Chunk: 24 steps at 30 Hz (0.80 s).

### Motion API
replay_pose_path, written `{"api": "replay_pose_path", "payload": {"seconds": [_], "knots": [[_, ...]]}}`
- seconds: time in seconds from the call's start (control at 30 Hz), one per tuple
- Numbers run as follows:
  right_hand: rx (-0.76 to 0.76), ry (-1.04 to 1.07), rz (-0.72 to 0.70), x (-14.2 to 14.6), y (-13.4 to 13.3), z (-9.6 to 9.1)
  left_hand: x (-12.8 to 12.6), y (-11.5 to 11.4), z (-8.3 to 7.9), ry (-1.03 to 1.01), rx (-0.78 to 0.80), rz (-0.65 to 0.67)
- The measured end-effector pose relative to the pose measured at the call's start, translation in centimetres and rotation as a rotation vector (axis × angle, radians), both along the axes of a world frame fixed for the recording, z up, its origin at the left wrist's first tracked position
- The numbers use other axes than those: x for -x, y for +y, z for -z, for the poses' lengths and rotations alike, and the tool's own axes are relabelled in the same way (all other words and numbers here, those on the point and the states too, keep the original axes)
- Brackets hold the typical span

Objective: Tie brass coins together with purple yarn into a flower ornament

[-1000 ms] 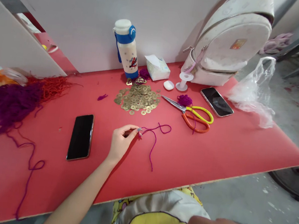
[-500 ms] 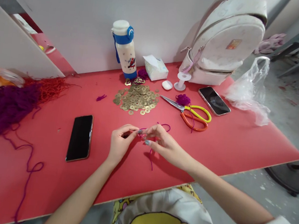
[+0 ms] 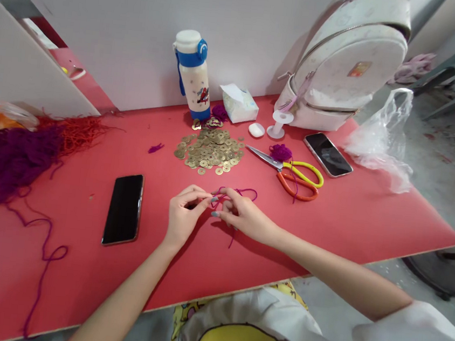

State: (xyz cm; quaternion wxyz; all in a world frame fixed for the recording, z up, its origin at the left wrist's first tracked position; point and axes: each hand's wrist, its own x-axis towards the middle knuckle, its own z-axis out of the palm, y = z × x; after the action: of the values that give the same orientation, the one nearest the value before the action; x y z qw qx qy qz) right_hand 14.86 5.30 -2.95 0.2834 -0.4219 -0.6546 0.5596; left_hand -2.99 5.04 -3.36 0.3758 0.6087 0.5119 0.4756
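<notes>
Purple cord [image 3: 247,189] in hand, its work looking unfinished

Head view: left hand [image 3: 182,217] pinches the cord above the table [image 3: 347,226]; right hand's [image 3: 250,219] thumb and forefinger stand apart beside it, any grip untellable. Beyond, coins [image 3: 213,147] lie heaped, loose.

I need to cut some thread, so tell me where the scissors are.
In the head view, the scissors lie right of the coin pile, beyond the right hand, with a purple yarn bundle by their pivot and a phone near their handles.
</notes>
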Motion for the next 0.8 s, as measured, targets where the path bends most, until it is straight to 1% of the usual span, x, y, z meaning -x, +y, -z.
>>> {"api": "replay_pose_path", "payload": {"seconds": [0.07, 0.13, 0.17, 0.23, 0.3, 0.33, 0.37, 0.4, 0.47, 0.53, 0.57, 0.6, 0.67, 0.73, 0.77, 0.8], "knots": [[0.026, 0.0, -0.085, 0.0, 0.2, 0.2, 0.0, 0.0, 0.1, 0.013, -0.02, 0.003], [-0.01, -0.013, -0.167, -0.1, 0.5, 0.2, 0.1, 0.0, 0.2, 0.042, -0.039, -0.015], [-0.074, -0.03, -0.192, -0.2, 0.7, 0.2, 0.2, 0.1, 0.3, 0.066, -0.048, -0.026], [-0.284, -0.092, -0.188, -0.4, 1.1, 0.1, 0.3, 0.1, 0.2, 0.139, -0.068, -0.039], [-0.53, -0.167, -0.105, -0.8, 1.7, 0.1, 0.3, 0.1, 0.1, 0.24, -0.099, -0.016], [-0.622, -0.185, -0.057, -0.9, 2.0, 0.1, 0.4, 0.0, 0.1, 0.286, -0.123, 0.01], [-0.678, -0.175, -0.016, -1.1, 2.4, 0.2, 0.4, 0.0, 0.0, 0.321, -0.152, 0.042], [-0.694, -0.14, 0.01, -1.2, 2.6, 0.3, 0.4, -0.1, 0.0, 0.342, -0.186, 0.079], [-0.632, -0.034, 0.01, -1.2, 3.0, 0.5, 0.6, -0.3, -0.1, 0.346, -0.264, 0.15], [-0.493, 0.029, -0.03, -1.2, 3.0, 0.6, 0.7, -0.5, -0.2, 0.325, -0.34, 0.184], [-0.418, 0.037, -0.058, -1.1, 2.8, 0.7, 0.7, -0.6, -0.2, 0.312, -0.37, 0.175], [-0.348, 0.032, -0.088, -1.0, 2.6, 0.7, 0.7, -0.7, -0.3, 0.297, -0.389, 0.143], [-0.252, 0.017, -0.148, -0.8, 2.0, 0.7, 0.6, -0.9, -0.4, 0.262, -0.385, 0.022], [-0.229, 0.006, -0.199, -0.7, 1.6, 0.8, 0.4, -0.9, -0.4, 0.21, -0.319, -0.114], [-0.233, -0.002, -0.224, -0.6, 1.4, 0.8, 0.3, -0.9, -0.4, 0.169, -0.27, -0.155], [-0.24, -0.011, -0.25, -0.6, 1.3, 0.9, 0.2, -0.8, -0.4, 0.115, -0.219, -0.168]]}}
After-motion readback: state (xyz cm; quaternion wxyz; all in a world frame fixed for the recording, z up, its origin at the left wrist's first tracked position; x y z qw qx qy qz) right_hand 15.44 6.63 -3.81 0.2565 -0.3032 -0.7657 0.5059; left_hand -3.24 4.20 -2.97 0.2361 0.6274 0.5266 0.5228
